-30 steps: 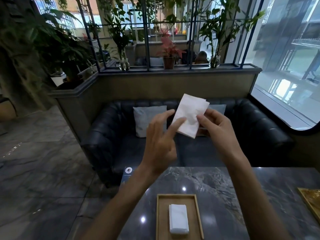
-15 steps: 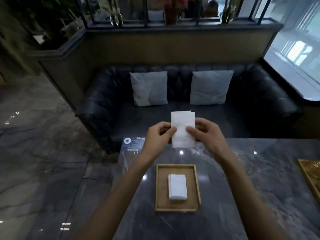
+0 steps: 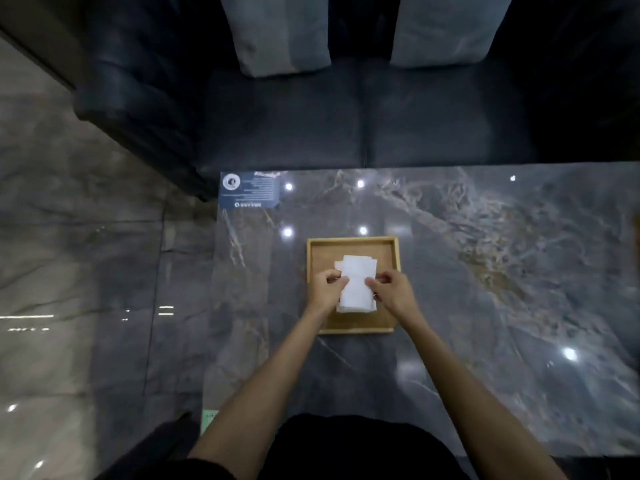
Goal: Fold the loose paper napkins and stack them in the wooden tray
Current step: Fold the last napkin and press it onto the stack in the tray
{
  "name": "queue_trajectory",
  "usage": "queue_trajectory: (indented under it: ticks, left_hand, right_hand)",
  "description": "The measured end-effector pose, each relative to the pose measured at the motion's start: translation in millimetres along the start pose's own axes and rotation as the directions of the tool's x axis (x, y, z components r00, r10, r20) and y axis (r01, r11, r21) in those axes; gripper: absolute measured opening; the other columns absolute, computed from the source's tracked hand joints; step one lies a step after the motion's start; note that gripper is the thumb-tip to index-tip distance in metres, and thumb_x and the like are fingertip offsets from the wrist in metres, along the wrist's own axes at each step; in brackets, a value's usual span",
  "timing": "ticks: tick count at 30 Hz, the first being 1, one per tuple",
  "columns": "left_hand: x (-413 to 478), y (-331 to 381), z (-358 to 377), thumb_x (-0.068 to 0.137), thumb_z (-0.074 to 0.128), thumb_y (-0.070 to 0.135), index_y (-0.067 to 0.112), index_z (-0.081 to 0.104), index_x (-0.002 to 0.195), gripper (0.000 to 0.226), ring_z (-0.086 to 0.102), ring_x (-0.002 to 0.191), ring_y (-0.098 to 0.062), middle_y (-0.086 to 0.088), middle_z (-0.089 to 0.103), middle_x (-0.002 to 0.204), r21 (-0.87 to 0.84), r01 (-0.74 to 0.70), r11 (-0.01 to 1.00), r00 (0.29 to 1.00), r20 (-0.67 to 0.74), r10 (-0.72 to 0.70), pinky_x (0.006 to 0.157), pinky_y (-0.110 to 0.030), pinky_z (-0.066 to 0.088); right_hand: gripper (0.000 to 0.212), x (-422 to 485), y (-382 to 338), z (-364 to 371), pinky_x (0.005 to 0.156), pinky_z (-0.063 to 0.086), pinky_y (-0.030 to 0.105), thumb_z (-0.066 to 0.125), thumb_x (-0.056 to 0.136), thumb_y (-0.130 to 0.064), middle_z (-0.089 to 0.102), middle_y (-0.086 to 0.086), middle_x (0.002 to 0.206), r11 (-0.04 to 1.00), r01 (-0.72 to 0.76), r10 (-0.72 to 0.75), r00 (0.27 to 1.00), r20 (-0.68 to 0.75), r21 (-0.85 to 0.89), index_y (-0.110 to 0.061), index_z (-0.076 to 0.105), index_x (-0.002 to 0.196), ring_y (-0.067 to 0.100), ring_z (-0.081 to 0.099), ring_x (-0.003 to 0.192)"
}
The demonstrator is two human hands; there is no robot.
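A folded white napkin (image 3: pixel 357 284) lies over the middle of the wooden tray (image 3: pixel 353 241), on top of another folded napkin whose edges (image 3: pixel 337 264) peek out at the left. My left hand (image 3: pixel 326 287) pinches the napkin's left edge. My right hand (image 3: pixel 387 289) pinches its right edge. Both hands are low over the tray, and whether the held napkin rests on the stack or hovers just above it is not clear.
The tray sits on a dark marble table (image 3: pixel 485 271). A blue printed card (image 3: pixel 249 189) lies at the table's far left corner. A dark sofa (image 3: pixel 346 116) with two grey cushions (image 3: pixel 280 32) stands behind the table. Polished stone floor (image 3: pixel 86 271) lies to the left.
Both hands brought the folded napkin down from in front of the sofa onto the tray. The view tilted down toward the table.
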State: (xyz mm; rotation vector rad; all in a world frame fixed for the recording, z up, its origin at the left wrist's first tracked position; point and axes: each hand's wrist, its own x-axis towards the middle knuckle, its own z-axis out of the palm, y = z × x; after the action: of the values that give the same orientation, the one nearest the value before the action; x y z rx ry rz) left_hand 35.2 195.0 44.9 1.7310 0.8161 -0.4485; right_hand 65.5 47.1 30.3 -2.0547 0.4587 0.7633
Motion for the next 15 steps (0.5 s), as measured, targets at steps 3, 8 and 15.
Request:
queue_trajectory:
  ticks: [3, 8, 15]
  left_hand:
    - [18.8, -16.1, 17.3, 0.091, 0.066, 0.009, 0.009, 0.065, 0.095, 0.004, 0.057, 0.087, -0.017, -0.004, 0.063, 0.093, 0.063, 0.062, 0.996, 0.998, 0.003, -0.062, 0.075, -0.026, 0.046]
    - [37.7, -34.8, 27.5, 0.093, 0.065, 0.018, 0.016, 0.051, 0.090, 0.014, 0.058, 0.088, -0.019, -0.002, 0.059, 0.094, 0.126, 0.157, 0.980, 0.987, -0.049, -0.151, 0.077, -0.028, 0.047]
    - [38.6, -46.9, 25.0, 0.092, 0.064, 0.035, 0.023, 0.039, 0.118, 0.038, 0.059, 0.107, -0.017, 0.000, 0.053, 0.118, 0.151, 0.089, 0.985, 0.995, -0.056, -0.081, 0.082, -0.026, 0.053]
  right_hand:
    - [0.023, 12.5, 17.2, 11.1, 0.071, 0.056, 0.031, 0.069, 0.091, -0.020, 0.071, 0.009, 0.098, 1.000, -0.022, 0.022, 0.999, -0.041, -0.006, -0.006, 0.067, 0.110, 0.025, 0.068, 0.089]
    - [0.027, 26.2, 34.2, 29.9, 0.065, 0.045, 0.018, 0.067, 0.093, -0.023, 0.065, 0.003, 0.098, 0.999, 0.029, -0.030, 0.999, -0.040, -0.032, -0.012, 0.061, 0.117, 0.021, 0.065, 0.092]
    - [0.038, 25.9, 45.3, 32.9, 0.080, 0.053, 0.022, 0.063, 0.096, -0.036, 0.061, -0.001, 0.115, 0.994, 0.107, -0.108, 0.990, -0.090, -0.024, -0.023, 0.049, 0.129, 0.014, 0.063, 0.101]
